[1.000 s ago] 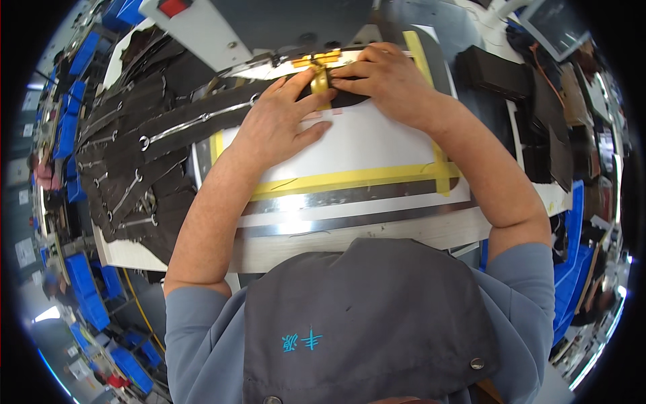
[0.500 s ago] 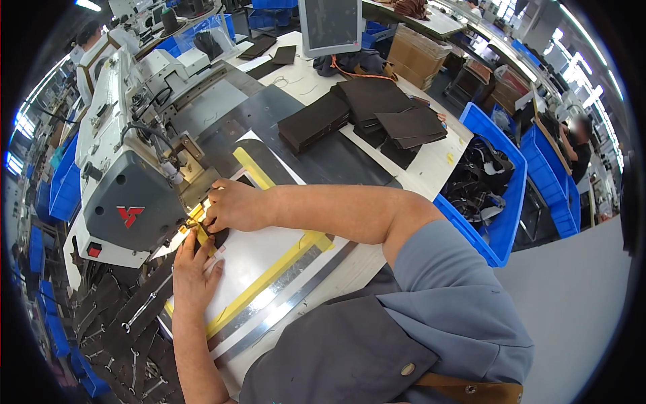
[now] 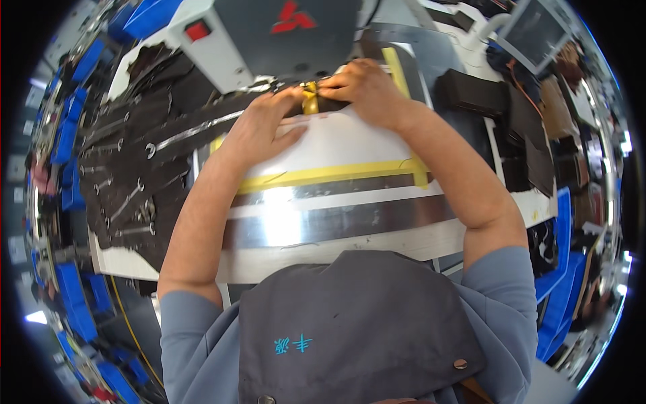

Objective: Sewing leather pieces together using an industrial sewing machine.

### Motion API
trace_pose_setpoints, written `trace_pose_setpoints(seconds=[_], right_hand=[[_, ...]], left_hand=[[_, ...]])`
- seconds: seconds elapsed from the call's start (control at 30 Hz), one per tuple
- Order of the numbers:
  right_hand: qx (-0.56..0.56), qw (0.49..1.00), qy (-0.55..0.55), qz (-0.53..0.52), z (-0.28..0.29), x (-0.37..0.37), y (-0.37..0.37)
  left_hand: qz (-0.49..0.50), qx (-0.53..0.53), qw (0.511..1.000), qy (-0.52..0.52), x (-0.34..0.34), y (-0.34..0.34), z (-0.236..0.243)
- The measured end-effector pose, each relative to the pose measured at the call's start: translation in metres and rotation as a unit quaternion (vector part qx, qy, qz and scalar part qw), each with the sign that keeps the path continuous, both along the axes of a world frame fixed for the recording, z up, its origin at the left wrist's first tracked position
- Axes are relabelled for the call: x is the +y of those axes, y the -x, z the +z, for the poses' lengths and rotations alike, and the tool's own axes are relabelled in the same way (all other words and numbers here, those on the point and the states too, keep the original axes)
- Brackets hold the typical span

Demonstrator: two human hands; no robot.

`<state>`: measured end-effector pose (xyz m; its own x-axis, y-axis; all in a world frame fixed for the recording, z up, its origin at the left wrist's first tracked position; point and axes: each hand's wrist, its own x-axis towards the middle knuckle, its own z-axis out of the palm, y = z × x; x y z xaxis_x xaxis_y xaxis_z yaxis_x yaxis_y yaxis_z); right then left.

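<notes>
Under the grey sewing machine head [image 3: 296,40], my two hands meet at a dark fabric piece [image 3: 333,105] with a yellow strip [image 3: 310,101] across it. My left hand [image 3: 259,128] lies with fingers stretched toward the strip and thumb apart. The fingers of my right hand [image 3: 369,91] are bent and pressed together on the dark fabric piece; their tips are partly hidden. Beneath them is a white sheet [image 3: 330,145] edged with yellow tape [image 3: 323,174]. A dark fabric strip with a silver wrench shape [image 3: 195,126] runs out left from my left hand.
Dark fabric with several wrench shapes [image 3: 128,195] piles up at the left and hangs over the table edge. Stacked dark panels [image 3: 471,93] sit at the right, near a grey screen [image 3: 535,34]. A blue bin [image 3: 555,249] stands beyond the table's right end.
My view has turned, bringing the machine head to the top middle and both forearms fully into sight. The hands stay at the yellow strip, with the left hand's fingers flatter than before.
</notes>
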<state>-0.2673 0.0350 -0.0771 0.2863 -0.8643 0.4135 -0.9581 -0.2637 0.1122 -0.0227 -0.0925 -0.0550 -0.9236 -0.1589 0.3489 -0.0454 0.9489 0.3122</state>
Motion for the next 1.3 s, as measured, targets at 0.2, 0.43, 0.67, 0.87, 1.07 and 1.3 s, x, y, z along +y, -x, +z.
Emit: trace_pose_setpoints(seconds=[0.2, 0.43, 0.67, 0.87, 1.07, 1.3], right_hand=[[-0.001, 0.995, -0.074, -0.067, 0.008, -0.011, -0.002], [0.022, 0.99, -0.099, -0.102, 0.015, -0.019, -0.001], [0.0, 0.986, -0.117, -0.117, 0.012, -0.017, 0.0], [-0.054, 0.993, -0.063, -0.087, -0.001, -0.012, -0.001], [-0.095, 0.987, 0.018, -0.127, -0.012, 0.006, 0.007], [-0.074, 0.99, -0.039, -0.116, -0.002, 0.039, -0.005]], left_hand=[[0.079, -0.057, 0.995, -0.014, -0.009, 0.002, -0.005], [0.105, -0.094, 0.99, 0.016, -0.017, 0.007, -0.014], [0.216, -0.175, 0.961, -0.004, -0.022, 0.01, 0.001], [0.257, 0.01, 0.963, 0.083, -0.035, 0.004, -0.022], [0.289, -0.082, 0.947, 0.116, -0.035, 0.016, -0.009], [0.239, -0.185, 0.953, -0.016, -0.047, 0.01, 0.004]])
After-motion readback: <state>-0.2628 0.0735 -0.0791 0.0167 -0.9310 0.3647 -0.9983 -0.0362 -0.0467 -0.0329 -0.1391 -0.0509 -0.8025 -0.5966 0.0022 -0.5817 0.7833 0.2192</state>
